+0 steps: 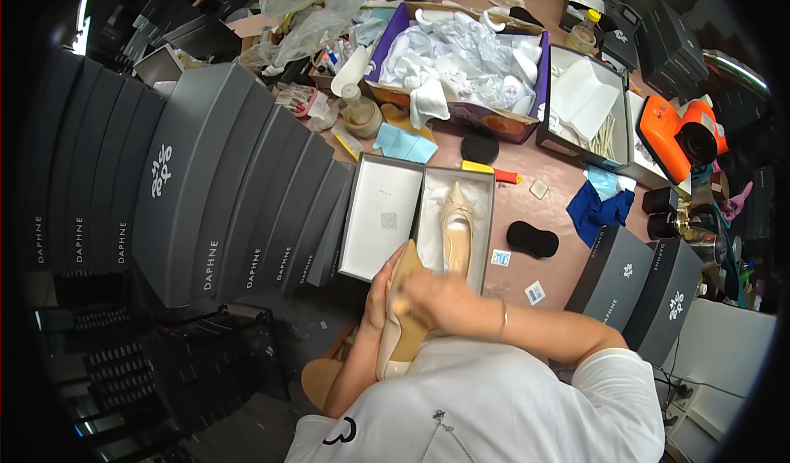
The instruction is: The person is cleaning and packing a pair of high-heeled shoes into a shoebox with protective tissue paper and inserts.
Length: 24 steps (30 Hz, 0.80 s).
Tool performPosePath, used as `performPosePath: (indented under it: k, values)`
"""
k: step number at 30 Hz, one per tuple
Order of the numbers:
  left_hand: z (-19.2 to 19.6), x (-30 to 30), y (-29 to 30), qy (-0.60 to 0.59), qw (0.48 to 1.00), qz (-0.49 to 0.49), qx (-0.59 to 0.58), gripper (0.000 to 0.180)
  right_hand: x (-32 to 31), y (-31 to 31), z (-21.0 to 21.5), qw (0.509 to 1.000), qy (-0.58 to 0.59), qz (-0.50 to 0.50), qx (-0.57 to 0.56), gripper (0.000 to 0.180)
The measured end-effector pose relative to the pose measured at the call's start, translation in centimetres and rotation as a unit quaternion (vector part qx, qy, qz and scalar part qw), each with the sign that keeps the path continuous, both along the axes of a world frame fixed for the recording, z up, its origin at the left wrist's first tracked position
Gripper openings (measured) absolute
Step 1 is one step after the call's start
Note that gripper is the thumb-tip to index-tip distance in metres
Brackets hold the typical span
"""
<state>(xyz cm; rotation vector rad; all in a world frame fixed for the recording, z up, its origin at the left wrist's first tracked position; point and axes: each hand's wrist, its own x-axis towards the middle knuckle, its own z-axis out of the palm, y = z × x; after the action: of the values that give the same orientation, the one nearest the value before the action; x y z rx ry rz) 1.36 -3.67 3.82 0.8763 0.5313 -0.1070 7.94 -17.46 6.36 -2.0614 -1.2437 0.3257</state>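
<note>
A beige pointed shoe (405, 344) is held up close to my body, its tan sole turned toward the right. My left hand (375, 305) is wrapped round the shoe's left side. Over the sole, my right hand (443, 300) is curled and smeared by motion; whatever its fingers pinch is too blurred to name. Just beyond my hands, a matching beige shoe (457, 249) lies toe-away in a grey shoebox (488, 224) with white lining. Its white-lined lid (378, 224) lies at the box's left side.
Stacked grey shoeboxes (197, 183) rise on the left; two more boxes (605, 286) stand at right. Beyond are a purple carton (541, 76) of white paper stuffing, a glass bottle (360, 117), a black sponge (532, 239), a blue cloth (594, 214) and an orange device (665, 138).
</note>
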Motion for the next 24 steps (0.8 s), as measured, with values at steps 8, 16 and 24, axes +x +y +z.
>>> performPosePath:
  k: [8, 16, 24]
  values:
    - [-0.1, 0.2, 0.8, -0.069, 0.987, -0.087, -0.118, 0.057, -1.6, -3.2, 1.6, 0.992, 0.006, 0.085, 0.09, 0.011]
    - [0.1, 1.0, 0.3, -0.024, 0.991, -0.091, -0.09, 0.057, -1.0, -4.3, 2.0, 0.984, -0.008, 0.138, 0.111, 0.014]
    - [-0.6, 1.0, 0.8, 0.018, 0.995, -0.055, -0.084, 0.058, 2.2, -1.1, -1.9, 0.992, 0.082, -0.046, 0.08, 0.015]
